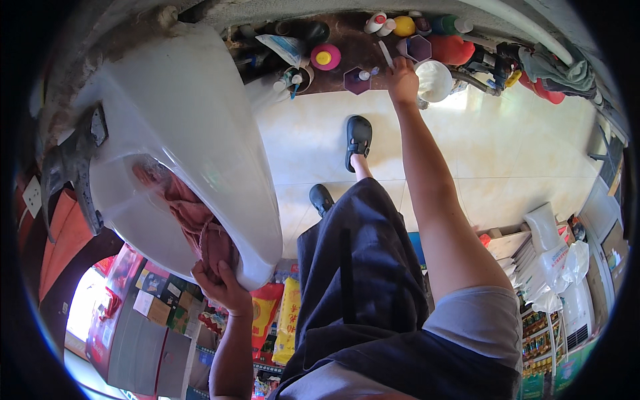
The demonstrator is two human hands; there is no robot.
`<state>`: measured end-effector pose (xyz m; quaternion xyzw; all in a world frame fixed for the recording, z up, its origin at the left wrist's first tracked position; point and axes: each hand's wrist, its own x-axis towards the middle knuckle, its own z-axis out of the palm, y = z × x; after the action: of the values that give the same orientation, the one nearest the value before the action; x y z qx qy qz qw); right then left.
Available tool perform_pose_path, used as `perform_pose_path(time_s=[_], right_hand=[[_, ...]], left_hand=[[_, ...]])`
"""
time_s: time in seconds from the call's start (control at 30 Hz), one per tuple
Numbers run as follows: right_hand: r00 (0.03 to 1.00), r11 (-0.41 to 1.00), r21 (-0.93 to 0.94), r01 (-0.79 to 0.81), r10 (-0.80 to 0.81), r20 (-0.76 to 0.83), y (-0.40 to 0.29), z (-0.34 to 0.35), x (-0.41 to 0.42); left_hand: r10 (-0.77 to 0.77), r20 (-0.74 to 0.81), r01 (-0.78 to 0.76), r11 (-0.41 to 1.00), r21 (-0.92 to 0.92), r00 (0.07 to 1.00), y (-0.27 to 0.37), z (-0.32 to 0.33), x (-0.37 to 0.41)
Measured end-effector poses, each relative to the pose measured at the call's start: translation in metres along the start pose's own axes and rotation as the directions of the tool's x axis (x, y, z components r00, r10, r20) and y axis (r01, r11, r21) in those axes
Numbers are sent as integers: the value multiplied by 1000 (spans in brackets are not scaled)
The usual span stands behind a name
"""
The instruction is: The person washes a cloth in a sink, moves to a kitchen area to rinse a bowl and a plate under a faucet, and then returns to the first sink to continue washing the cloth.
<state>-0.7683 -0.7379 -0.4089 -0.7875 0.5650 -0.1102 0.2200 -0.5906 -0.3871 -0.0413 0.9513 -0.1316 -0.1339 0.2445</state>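
My left hand grips the lower end of a reddish-pink cloth at the rim of a white ceramic washbasin. The upper part of the cloth lies inside the bowl, under a faint stream of water from a metal tap. My right hand reaches to a dark ledge beyond the basin. Its fingers are at a slim white object; whether they hold it cannot be told. Close to that hand are a purple hexagonal cup and a white round container.
Along the ledge stand a pink container with a yellow cap, another hexagonal cup, a red object and several bottles. Folded cloths lie at the far right. A power socket is at the left. Shelved goods and plastic bags stand behind me.
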Motion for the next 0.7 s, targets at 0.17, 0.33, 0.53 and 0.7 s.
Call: perform_pose_path(time_s=[0.17, 0.33, 0.53, 0.7], right_hand=[[996, 998, 12, -63, 64, -56, 37, 18, -9], [996, 996, -30, -87, 87, -22, 86, 5, -24], [898, 961, -272, -44, 157, 411, 141, 43, -10], [859, 936, -351, 19, 164, 484, 146, 37, 0]], left_hand=[[-18, -6, 18, 1000, 9, 1000, 1, 2, 0], [-33, -28, 33, 999, 3, 999, 4, 1, -2], [-80, -43, 79, 996, -28, 996, 4, 2, -5], [-33, -54, 34, 999, 11, 998, 7, 4, 1]])
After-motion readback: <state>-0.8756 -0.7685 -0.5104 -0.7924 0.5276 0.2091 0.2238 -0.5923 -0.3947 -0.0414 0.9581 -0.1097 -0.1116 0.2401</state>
